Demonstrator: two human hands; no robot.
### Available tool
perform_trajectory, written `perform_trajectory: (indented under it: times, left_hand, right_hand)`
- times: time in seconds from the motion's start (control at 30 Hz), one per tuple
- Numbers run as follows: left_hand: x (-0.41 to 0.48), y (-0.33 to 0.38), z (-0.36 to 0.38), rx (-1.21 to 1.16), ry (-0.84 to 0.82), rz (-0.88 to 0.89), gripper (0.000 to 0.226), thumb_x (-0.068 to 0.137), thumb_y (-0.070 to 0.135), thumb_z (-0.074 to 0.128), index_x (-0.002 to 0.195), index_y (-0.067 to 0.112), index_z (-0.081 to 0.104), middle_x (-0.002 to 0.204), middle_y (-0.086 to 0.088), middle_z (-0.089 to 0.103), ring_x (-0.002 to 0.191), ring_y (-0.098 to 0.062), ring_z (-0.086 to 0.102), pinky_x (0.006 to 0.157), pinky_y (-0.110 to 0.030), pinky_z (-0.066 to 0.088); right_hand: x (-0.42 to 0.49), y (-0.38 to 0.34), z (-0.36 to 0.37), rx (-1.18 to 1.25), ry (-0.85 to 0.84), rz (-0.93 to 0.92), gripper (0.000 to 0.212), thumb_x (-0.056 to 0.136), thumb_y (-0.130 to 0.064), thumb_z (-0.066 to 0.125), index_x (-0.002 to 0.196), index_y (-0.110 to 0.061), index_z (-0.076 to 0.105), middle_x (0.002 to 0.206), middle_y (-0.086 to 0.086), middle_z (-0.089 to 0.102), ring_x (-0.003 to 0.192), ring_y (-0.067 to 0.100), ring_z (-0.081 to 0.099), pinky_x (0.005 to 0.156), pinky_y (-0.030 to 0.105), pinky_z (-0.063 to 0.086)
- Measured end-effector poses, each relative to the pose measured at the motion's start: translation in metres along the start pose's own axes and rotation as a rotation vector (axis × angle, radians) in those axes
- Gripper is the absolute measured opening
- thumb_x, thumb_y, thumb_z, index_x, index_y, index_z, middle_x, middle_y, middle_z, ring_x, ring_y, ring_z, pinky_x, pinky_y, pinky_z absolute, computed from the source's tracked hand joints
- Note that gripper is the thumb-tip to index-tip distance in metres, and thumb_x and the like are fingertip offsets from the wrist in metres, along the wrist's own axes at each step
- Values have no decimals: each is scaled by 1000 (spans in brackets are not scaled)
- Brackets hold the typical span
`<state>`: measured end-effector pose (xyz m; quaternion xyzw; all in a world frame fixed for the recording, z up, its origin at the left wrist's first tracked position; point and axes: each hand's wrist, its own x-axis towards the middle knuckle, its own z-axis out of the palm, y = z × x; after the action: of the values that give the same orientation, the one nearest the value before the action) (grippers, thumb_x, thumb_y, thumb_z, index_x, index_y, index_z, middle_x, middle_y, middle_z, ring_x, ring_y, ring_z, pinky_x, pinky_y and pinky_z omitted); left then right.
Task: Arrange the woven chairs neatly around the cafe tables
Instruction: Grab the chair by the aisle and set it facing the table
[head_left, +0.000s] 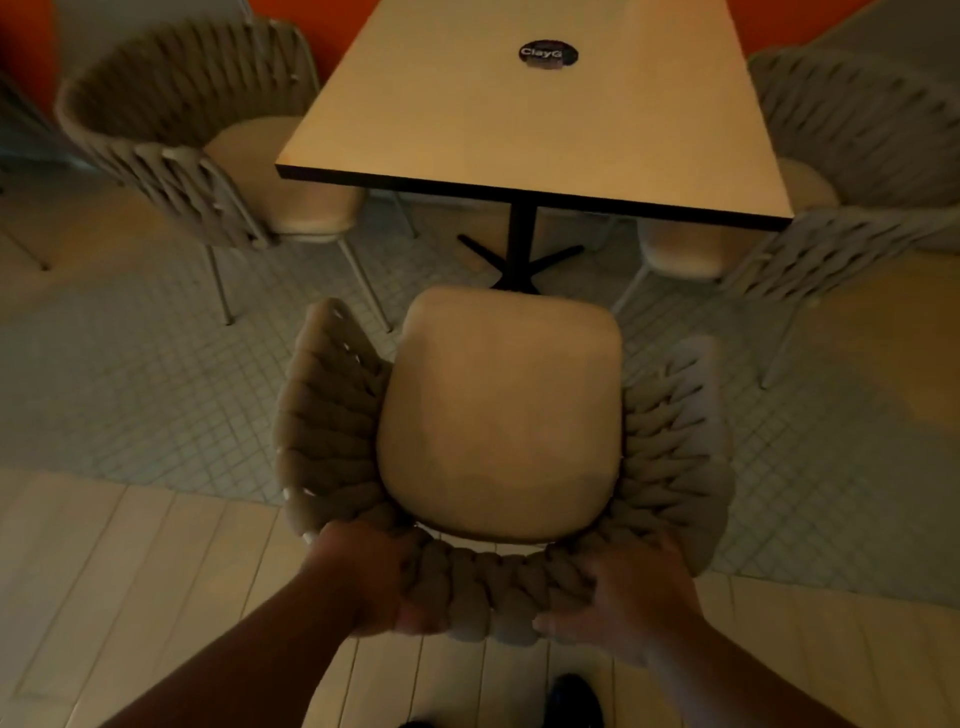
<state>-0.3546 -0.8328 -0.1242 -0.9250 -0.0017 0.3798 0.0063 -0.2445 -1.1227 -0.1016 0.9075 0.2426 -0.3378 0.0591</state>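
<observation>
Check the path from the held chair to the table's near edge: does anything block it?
Nothing visible blocks it. Both hands grip the chair; only bare floor and the table's base lie ahead.

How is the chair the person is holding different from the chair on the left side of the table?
The held chair is gripped at its woven back by the left hand and the right hand; nobody touches the left chair. The held chair's seat stops short of the table, while the left chair's seat is partly tucked under its edge. Both have woven backs and beige cushions.
</observation>
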Motion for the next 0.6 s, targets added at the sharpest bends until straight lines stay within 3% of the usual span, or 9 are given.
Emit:
perform_trajectory:
  times: [0.07, 0.13, 0.27, 0.33, 0.4, 0.5, 0.53, 0.6]
  left_hand:
    - [3, -2, -1, -2, 10, 14, 110, 57, 100, 17, 152, 46, 32, 152, 12, 46, 136, -22, 46, 109, -40, 38]
    - [-2, 1, -5, 13, -1, 14, 120, 52, 107, 15, 154, 44, 29, 153, 11, 46, 136, -22, 45, 109, -40, 38]
    - [-5, 4, -9, -23, 50, -24, 123, 47, 109, 17, 150, 44, 39, 141, 11, 57, 123, -19, 54, 98, -35, 44]
    - [-6, 2, -9, -39, 67, -39, 120, 46, 109, 21, 141, 43, 49, 125, 11, 64, 108, -17, 58, 81, -31, 42]
    - [-3, 1, -11, -54, 88, -57, 117, 45, 109, 23, 135, 41, 56, 112, 11, 66, 99, -16, 58, 74, -30, 37]
    - [3, -3, -18, -28, 115, -62, 113, 44, 109, 21, 121, 38, 65, 88, 12, 56, 83, -16, 53, 68, -30, 37]
    - [7, -5, -20, -25, 124, -62, 113, 43, 109, 21, 117, 38, 66, 85, 13, 55, 81, -16, 53, 67, -30, 38]
    - [13, -9, -25, -41, 161, -70, 109, 41, 110, 23, 110, 38, 68, 83, 15, 58, 80, -14, 55, 66, -29, 41]
  right_hand:
    - [3, 2, 4, 36, 91, -26, 107, 38, -112, 35, 110, -42, 72, 93, -17, 68, 107, 9, 60, 96, 38, 31]
    - [0, 4, 5, 25, 95, -58, 103, 40, -111, 36, 103, -39, 72, 76, -18, 58, 94, 10, 62, 82, 33, 37]
    - [4, 7, 8, 0, 123, -62, 95, 40, -113, 32, 82, -36, 70, 65, -16, 54, 75, 8, 58, 78, 34, 36]
    - [4, 7, 10, 3, 152, -63, 87, 39, -113, 31, 60, -32, 55, 57, -14, 49, 59, 4, 42, 71, 35, 30]
    - [8, 7, 10, 42, 201, -64, 84, 37, -113, 34, 52, -32, 50, 49, -14, 44, 52, -2, 31, 65, 33, 26]
    - [17, 7, 7, 95, 262, -65, 71, 33, -115, 33, 60, -53, 58, 39, -12, 40, 45, -3, 32, 54, 27, 20]
    - [20, 8, 6, 102, 269, -61, 72, 33, -115, 33, 57, -52, 57, 37, -11, 40, 42, -2, 34, 51, 26, 18]
    - [29, 11, 3, 105, 298, -49, 86, 32, -115, 34, 47, -34, 54, 35, -11, 41, 37, -1, 35, 47, 26, 18]
